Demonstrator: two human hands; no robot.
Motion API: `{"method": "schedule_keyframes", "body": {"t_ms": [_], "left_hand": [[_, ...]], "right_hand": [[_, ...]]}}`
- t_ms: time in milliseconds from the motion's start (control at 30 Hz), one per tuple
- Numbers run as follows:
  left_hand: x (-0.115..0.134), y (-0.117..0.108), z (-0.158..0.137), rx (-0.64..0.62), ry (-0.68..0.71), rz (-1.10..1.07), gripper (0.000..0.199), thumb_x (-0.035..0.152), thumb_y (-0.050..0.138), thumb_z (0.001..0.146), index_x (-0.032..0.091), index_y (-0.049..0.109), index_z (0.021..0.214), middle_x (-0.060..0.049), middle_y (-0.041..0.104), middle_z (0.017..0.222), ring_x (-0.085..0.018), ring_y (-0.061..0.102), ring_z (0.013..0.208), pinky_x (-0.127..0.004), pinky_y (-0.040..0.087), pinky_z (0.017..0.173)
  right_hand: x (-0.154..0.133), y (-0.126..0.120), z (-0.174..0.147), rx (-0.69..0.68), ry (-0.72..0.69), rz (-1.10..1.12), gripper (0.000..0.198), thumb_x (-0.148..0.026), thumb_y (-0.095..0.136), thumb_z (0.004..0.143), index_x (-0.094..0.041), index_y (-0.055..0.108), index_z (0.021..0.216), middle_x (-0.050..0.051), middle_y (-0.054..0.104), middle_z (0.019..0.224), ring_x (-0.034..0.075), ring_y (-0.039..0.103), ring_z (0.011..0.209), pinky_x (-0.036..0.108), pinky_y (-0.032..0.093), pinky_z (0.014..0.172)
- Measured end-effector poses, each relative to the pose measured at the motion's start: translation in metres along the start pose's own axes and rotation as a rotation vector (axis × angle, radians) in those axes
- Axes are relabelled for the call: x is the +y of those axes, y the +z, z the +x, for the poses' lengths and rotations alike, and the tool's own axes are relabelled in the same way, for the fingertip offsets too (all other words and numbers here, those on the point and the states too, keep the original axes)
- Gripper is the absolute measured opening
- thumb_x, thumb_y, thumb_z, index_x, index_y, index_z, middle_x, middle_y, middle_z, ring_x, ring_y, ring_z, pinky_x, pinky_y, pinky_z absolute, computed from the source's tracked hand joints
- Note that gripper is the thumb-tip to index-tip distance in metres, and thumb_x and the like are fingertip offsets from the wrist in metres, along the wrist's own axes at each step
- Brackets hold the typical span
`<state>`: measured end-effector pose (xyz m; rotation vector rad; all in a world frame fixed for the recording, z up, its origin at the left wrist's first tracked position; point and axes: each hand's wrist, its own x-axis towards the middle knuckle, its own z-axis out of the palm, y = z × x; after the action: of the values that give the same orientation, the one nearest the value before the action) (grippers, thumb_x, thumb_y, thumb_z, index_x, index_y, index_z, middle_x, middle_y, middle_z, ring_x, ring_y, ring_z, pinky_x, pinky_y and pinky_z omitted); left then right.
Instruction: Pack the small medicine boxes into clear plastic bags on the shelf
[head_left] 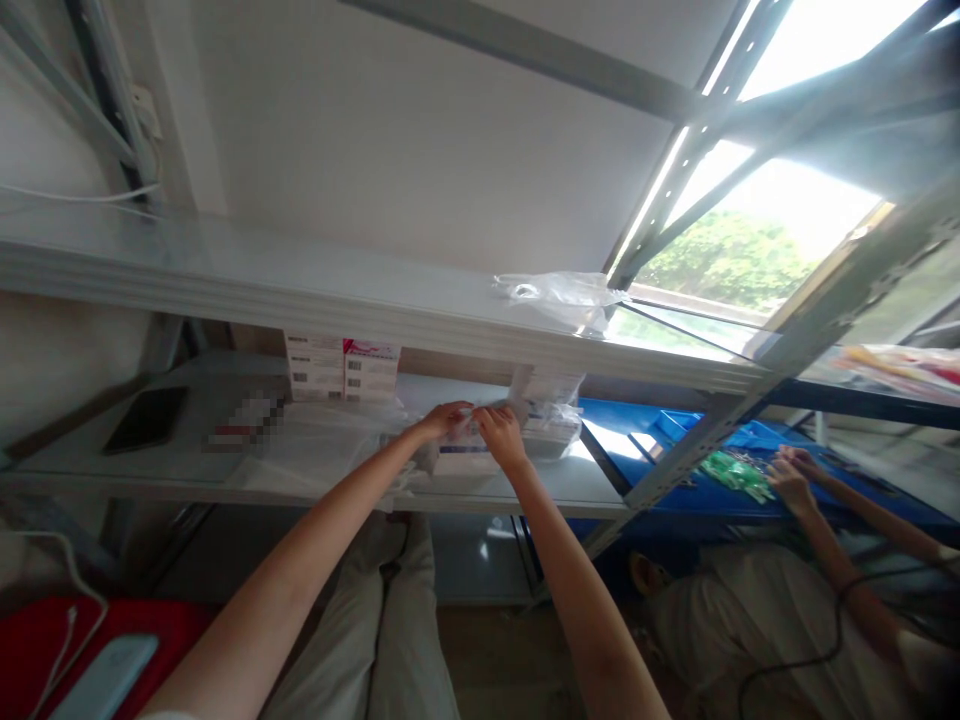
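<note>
My left hand (445, 420) and my right hand (500, 432) are close together over the middle of the lower shelf, fingers pinched. Between them is clear plastic film (466, 415), which looks like a bag's edge. Beneath my hands lies a white box (459, 462) with a dark bluish stripe, partly hidden. Just to the right stand boxes wrapped in clear plastic (556, 410). Clear plastic bags (319, 440) lie flat to the left, in front of stacked white boxes (315, 370) with barcodes and a pink label.
A black phone (146, 418) lies on the lower shelf's left end. The upper shelf's edge (337, 315) runs above my hands, with a crumpled plastic bag (555, 290) on it. At right, another person's hands (793, 478) work near green items (739, 472) on a blue surface.
</note>
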<state>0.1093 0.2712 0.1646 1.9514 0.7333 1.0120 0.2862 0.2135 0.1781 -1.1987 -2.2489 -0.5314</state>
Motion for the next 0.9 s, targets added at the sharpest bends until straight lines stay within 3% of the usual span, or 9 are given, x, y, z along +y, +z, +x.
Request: {"method": "schedule_keyframes", "body": {"t_ms": [100,200,267,400,533,733,900], "left_hand": [[0.003,0.003,0.002,0.061,0.041,0.109,0.041,0.024,0.065,0.075,0.016,0.063,0.115,-0.004,0.070,0.088,-0.018,0.063,0.072,-0.031,0.052,0.075],[0.009,0.005,0.002,0.098,0.103,0.292,0.019,0.019,0.059,0.078,0.015,0.071,0.093,-0.005,0.070,0.086,-0.020,0.064,0.082,-0.032,0.048,0.081],[0.014,0.002,-0.002,0.094,0.130,0.444,0.016,0.018,0.056,0.081,0.015,0.072,0.083,-0.006,0.070,0.084,-0.020,0.063,0.082,-0.033,0.046,0.082],[0.023,-0.013,-0.016,0.025,0.227,0.734,0.014,0.016,0.057,0.083,0.015,0.070,0.076,-0.009,0.067,0.083,-0.023,0.060,0.086,-0.036,0.039,0.088],[0.020,-0.030,-0.036,-0.096,0.337,0.854,0.018,0.015,0.054,0.087,0.017,0.064,0.072,-0.008,0.064,0.081,-0.023,0.057,0.089,-0.035,0.035,0.089],[0.010,-0.035,-0.060,-0.142,0.371,0.884,0.021,0.013,0.047,0.089,0.019,0.064,0.080,-0.010,0.064,0.082,-0.024,0.056,0.087,-0.035,0.036,0.085],[0.010,-0.032,-0.068,-0.167,0.354,0.976,0.025,0.008,0.042,0.088,0.017,0.065,0.085,-0.013,0.065,0.089,-0.026,0.057,0.090,-0.038,0.039,0.085]], "right_hand": [[0.000,0.006,-0.001,0.056,0.047,0.026,0.019,-0.012,0.048,0.091,-0.017,0.066,0.087,0.007,0.069,0.080,0.020,0.060,0.076,0.033,0.036,0.079],[0.000,0.008,-0.003,0.110,0.102,0.091,0.018,-0.014,0.050,0.091,-0.018,0.066,0.084,0.006,0.071,0.083,0.020,0.060,0.078,0.033,0.035,0.081],[0.000,0.008,-0.004,0.139,0.171,0.165,0.015,-0.018,0.053,0.090,-0.019,0.066,0.082,0.006,0.071,0.086,0.020,0.059,0.082,0.033,0.034,0.084],[0.002,0.010,-0.011,0.226,0.479,0.329,0.018,-0.030,0.059,0.086,-0.020,0.065,0.072,0.007,0.071,0.091,0.023,0.056,0.094,0.037,0.032,0.091],[0.006,0.020,-0.036,0.250,0.743,0.359,0.031,-0.046,0.059,0.081,-0.020,0.063,0.065,0.006,0.068,0.099,0.024,0.053,0.099,0.039,0.033,0.089],[0.008,0.040,-0.071,0.314,0.811,0.349,0.037,-0.056,0.063,0.072,-0.021,0.065,0.063,0.008,0.065,0.096,0.026,0.051,0.095,0.039,0.036,0.084],[0.013,0.047,-0.070,0.213,0.900,0.435,0.032,-0.052,0.065,0.071,-0.020,0.064,0.067,0.009,0.063,0.103,0.029,0.050,0.103,0.045,0.035,0.091]]}}
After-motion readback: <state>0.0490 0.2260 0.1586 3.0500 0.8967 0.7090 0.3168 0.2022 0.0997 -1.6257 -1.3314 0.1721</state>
